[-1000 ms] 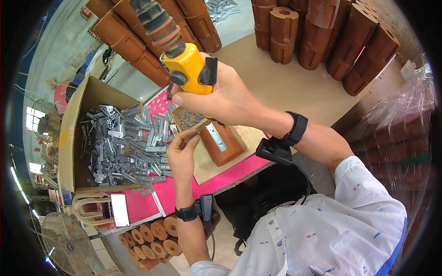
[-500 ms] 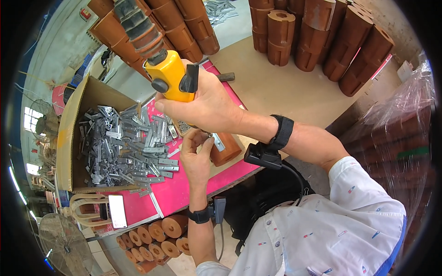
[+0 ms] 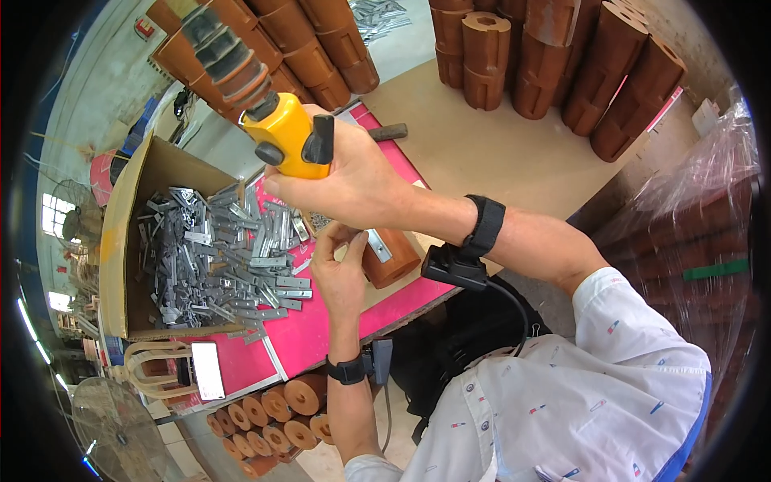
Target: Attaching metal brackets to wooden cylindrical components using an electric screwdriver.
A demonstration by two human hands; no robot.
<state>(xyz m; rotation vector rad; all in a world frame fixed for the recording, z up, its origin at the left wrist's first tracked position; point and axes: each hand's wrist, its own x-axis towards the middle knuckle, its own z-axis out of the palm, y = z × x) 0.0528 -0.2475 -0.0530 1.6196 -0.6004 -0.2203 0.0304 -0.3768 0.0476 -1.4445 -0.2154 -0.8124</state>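
Observation:
My right hand (image 3: 365, 177) is wrapped round a yellow power screwdriver (image 3: 285, 132) with black knobs; a dark ribbed hose runs up from its top. Its lower end is hidden behind the hand. Below it, my left hand (image 3: 341, 269) is closed, thumb and fingertips together, at the left end of a brown cylinder (image 3: 395, 271) lying on the table. Whatever those fingertips pinch is too small to make out. A flat metal strip (image 3: 379, 247) with a hole lies along the cylinder's top, close beside my left thumb.
At the left, a cardboard box (image 3: 120, 265) spills metal brackets (image 3: 225, 249) onto the pink tabletop (image 3: 401, 301). A phone-like white screen (image 3: 207, 369) stands at the near edge. A hammer-like handle (image 3: 389, 132) lies beyond my right hand. Brown cylinders (image 3: 484, 64) stand at the back; more cylinders (image 3: 301, 395) are stacked below.
My right hand and the yellow screwdriver have shifted slightly left. My left hand has drawn a little left, baring more of the metal strip's end.

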